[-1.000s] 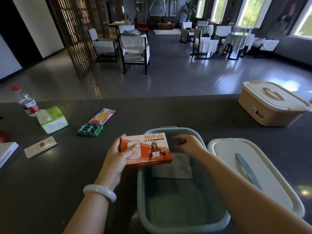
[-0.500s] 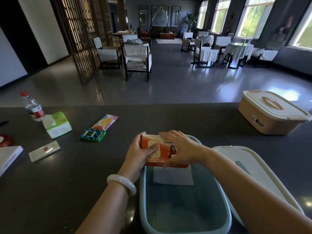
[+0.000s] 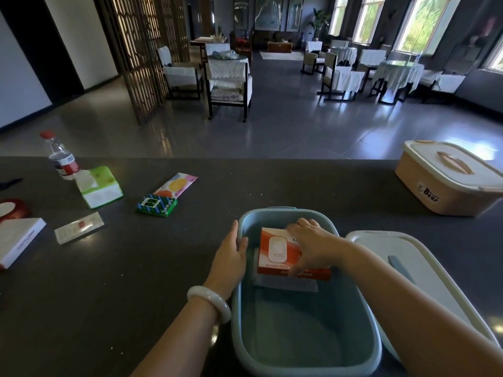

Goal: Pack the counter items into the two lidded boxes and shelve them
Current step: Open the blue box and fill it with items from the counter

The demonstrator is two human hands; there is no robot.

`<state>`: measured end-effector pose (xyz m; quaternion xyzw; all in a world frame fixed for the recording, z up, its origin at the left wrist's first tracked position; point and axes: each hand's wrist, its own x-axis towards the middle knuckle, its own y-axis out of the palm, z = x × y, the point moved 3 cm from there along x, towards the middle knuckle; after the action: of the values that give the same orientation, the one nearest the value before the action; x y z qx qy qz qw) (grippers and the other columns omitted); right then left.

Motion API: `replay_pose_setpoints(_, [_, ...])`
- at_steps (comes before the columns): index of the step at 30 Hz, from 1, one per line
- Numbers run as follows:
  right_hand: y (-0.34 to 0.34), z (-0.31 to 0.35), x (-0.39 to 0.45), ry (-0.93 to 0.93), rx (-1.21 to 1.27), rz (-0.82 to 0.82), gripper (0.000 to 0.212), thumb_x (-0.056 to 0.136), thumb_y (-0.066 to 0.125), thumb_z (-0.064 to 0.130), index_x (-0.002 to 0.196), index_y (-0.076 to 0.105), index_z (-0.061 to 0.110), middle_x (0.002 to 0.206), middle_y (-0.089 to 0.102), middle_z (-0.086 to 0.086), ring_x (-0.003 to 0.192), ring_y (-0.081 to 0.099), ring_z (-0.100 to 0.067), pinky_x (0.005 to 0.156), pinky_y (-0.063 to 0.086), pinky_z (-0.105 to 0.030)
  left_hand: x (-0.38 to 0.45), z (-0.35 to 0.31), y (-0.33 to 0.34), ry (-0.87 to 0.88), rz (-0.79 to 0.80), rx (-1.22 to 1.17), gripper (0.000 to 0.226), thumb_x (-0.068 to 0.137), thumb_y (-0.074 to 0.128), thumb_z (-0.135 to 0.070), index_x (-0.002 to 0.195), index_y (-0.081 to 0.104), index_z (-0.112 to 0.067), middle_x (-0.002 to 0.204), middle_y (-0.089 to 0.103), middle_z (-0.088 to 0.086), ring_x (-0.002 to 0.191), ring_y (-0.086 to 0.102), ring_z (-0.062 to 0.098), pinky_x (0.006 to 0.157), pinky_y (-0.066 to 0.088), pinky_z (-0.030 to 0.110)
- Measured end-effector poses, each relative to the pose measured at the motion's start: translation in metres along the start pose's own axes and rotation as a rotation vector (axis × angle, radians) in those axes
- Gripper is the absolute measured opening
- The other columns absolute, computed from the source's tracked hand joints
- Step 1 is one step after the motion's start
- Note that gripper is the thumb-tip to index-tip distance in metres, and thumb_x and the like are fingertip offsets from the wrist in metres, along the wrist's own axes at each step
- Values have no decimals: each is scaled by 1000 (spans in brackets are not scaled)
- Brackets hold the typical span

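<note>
The right hand (image 3: pixel 310 246) reaches down into the open blue-grey plastic box (image 3: pixel 304 357), its fingers and thumb curled over the flat orange and white cardboard carton (image 3: pixel 280 248), which lies inside the box at its far end, on top of a flat grey sheet. The left hand (image 3: pixel 231 254) rests with straight, relaxed fingers against the outside of that box's left rim, a white bangle (image 3: pixel 209 302) on its wrist. Just right of the right forearm the box's white lid (image 3: pixel 424 270) lies flat on the dark speckled table (image 3: pixel 136 281). Far beyond the right hand stands a tan plastic box with its cream lid on (image 3: pixel 449 180). Well left of the left hand lie a green patterned packet (image 3: pixel 156 205), a pastel sachet (image 3: pixel 177 185), a green and white tissue pack (image 3: pixel 99 187), a clear bottle with a red cap (image 3: pixel 61 157), a small clear-wrapped packet (image 3: pixel 79 227) and a white book-like box (image 3: pixel 17 242).
</note>
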<state>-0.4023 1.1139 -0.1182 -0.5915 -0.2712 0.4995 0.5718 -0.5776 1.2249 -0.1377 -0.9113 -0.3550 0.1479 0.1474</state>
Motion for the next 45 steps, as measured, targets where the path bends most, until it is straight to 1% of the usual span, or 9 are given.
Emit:
replay_pose_setpoints(5, [25, -6, 18, 26, 39, 50, 100, 54, 80, 61, 135, 35, 23, 132, 35, 0, 127, 30, -24, 107, 35, -41, 1, 6, 3, 18, -71, 34, 52, 104, 34, -33, 153, 17, -30, 149, 41, 4, 133, 44, 18, 108, 37, 34])
replay_pose_setpoints(13, [58, -13, 30, 92, 146, 87, 121, 54, 81, 57, 149, 14, 25, 146, 26, 2, 136, 24, -22, 113, 28, -43, 4, 12, 5, 54, -119, 95, 51, 104, 34, -31, 153, 20, -26, 148, 43, 6, 130, 47, 19, 92, 36, 19])
replay_pose_setpoints(17, [69, -14, 31, 109, 130, 85, 116, 55, 82, 54, 147, 17, 24, 143, 25, 1, 133, 25, -22, 112, 28, -43, 5, 11, 7, 53, -134, 106, 51, 104, 34, -32, 153, 20, -28, 148, 43, 6, 129, 49, 19, 96, 40, 25])
replay_pose_setpoints(20, [71, -14, 34, 127, 120, 65, 115, 56, 81, 55, 147, 17, 25, 139, 21, 0, 131, 21, -24, 112, 28, -44, 5, 11, 7, 46, -130, 100, 51, 104, 34, -32, 153, 20, -28, 151, 40, 4, 133, 44, 18, 94, 35, 20])
replay_pose_setpoints(25, [77, -13, 35, 93, 63, 60, 131, 47, 83, 62, 149, 12, 23, 140, 20, 0, 131, 20, -25, 112, 27, -44, 4, 12, 6, 48, -130, 104, 51, 104, 34, -33, 153, 19, -29, 152, 39, 4, 133, 44, 18, 90, 34, 18])
replay_pose_setpoints(30, [82, -18, 38, 74, 26, 21, 129, 45, 85, 54, 148, 14, 24, 137, 23, 1, 128, 22, -24, 111, 28, -40, 4, 11, 6, 39, -126, 107, 51, 104, 33, -35, 153, 17, -31, 149, 42, 4, 128, 49, 19, 91, 42, 25])
replay_pose_setpoints(34, [83, -21, 38, 57, 34, 15, 129, 44, 84, 54, 148, 12, 28, 138, 20, 4, 132, 18, -22, 114, 25, -40, 4, 10, 6, 45, -129, 105, 51, 104, 33, -34, 153, 18, -30, 151, 40, 4, 132, 46, 20, 102, 40, 30])
replay_pose_setpoints(39, [82, -23, 34, 54, 23, 9, 131, 43, 85, 54, 148, 11, 29, 137, 20, 5, 131, 18, -21, 114, 24, -38, 4, 11, 6, 54, -132, 103, 51, 104, 34, -32, 153, 20, -27, 153, 37, 3, 136, 41, 18, 97, 34, 21])
replay_pose_setpoints(45, [79, -21, 30, 65, -1, 11, 137, 43, 84, 56, 150, 5, 27, 142, 18, 2, 134, 16, -23, 115, 20, -37, 4, 8, 6, 50, -139, 110, 52, 104, 34, -32, 153, 18, -28, 152, 37, 3, 135, 42, 18, 101, 38, 27])
